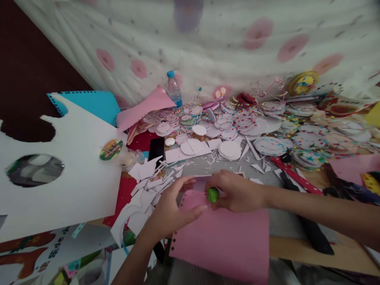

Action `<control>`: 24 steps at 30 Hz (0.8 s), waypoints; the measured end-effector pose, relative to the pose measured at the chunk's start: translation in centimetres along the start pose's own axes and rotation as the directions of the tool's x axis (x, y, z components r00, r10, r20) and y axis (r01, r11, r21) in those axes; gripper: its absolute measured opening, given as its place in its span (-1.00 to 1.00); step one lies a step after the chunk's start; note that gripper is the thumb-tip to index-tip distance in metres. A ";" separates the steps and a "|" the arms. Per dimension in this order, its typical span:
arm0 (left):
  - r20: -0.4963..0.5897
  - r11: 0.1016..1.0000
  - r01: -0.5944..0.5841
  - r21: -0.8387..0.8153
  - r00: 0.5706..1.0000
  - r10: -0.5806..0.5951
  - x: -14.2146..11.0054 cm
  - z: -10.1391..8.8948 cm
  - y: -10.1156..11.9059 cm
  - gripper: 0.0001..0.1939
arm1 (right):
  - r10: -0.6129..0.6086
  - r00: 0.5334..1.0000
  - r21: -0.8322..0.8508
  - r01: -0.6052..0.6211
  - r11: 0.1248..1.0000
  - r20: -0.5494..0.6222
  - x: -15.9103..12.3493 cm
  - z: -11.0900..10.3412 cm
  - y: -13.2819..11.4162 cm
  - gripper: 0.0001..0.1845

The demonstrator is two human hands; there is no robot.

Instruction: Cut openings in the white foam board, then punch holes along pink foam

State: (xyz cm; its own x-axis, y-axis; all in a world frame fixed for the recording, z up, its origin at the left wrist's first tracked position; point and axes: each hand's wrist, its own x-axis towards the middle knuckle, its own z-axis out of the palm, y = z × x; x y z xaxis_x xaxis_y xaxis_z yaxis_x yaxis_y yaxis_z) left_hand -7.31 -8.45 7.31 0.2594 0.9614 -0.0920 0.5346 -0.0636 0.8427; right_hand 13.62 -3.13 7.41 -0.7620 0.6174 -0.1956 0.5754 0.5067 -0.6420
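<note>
A pink sheet of paper (225, 241) with punched holes down its left side lies at the table's front, partly overhanging the edge. My right hand (234, 192) grips a small round green object (213, 194) over the sheet's upper part; its exact kind is hidden by the fingers. At the sheet's upper left is my left hand (178, 208), fingers apart and thumb stretched over the paper, holding nothing. Just beyond both hands, the edge of a pale flat piece (202, 178) shows.
Paper scraps (148, 190) lie left of my hands, with a black phone (156, 149) beyond. Decorated paper discs (246, 120) pile up along the back beside a water bottle (174, 89). A white board with cutouts (80, 178) stands left. A black-handled tool (316, 235) lies right.
</note>
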 end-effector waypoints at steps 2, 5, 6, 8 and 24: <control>0.044 0.989 -0.051 0.138 0.998 0.045 0.7 0.1 0.9 -0.17 | -0.010 1.000 -0.018 0.010 1.000 0.014 0.3 0.1 0.0 -0.85; 0.135 0.945 -0.106 0.309 0.989 0.067 2.0 1.0 2.0 -0.19 | -0.028 0.999 -0.052 0.030 0.998 0.034 0.6 0.2 -0.3 -0.87; 0.171 0.937 -0.111 0.331 0.984 0.056 2.4 1.3 2.3 -0.24 | -0.036 0.999 -0.059 0.038 0.998 0.040 0.6 0.2 -0.4 -0.87; 0.226 0.930 -0.121 0.346 0.973 0.043 3.0 1.8 2.5 -0.30 | -0.053 0.998 -0.051 0.055 0.997 0.044 0.5 0.3 -0.5 -0.83; 0.305 0.862 -0.329 0.385 0.927 0.218 3.4 4.0 1.0 -0.55 | -0.082 0.997 -0.028 0.082 0.996 -0.016 -0.3 2.4 1.5 -0.81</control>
State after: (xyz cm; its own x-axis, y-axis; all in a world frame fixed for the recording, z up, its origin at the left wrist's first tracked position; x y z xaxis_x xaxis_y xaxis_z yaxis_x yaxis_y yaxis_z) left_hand -2.63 -6.30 5.74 0.6025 0.7956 -0.0637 0.6853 -0.4747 0.5524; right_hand 14.01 -4.01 4.70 -0.8019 0.5830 -0.1307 0.5194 0.5720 -0.6349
